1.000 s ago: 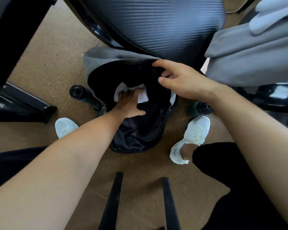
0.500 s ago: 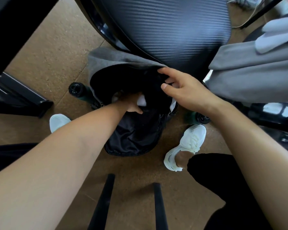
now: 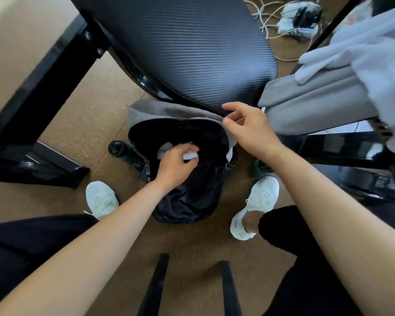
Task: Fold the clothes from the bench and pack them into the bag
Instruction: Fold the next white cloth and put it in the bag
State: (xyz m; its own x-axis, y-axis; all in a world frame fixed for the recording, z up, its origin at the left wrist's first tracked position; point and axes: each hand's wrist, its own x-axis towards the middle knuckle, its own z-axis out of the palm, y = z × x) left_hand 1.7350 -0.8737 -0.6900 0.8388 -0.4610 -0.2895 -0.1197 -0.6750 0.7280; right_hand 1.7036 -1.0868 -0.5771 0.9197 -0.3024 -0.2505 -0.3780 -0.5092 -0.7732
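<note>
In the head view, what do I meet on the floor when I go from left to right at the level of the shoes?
Left white shoe → black bag, where the left hand grips a white garment → right white shoe. The dark bottles overlap the shoes, so they are left out.

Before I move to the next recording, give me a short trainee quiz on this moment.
1. True or false: the bag on the floor is zipped shut.
2. What does the left hand grip inside the bag? A) a white garment B) a shoe C) a cable
3. Which of the two hands holds the bag's grey rim?

Key: 1 false, its mouth gapes open. 2 A. 3 the right hand.
</note>
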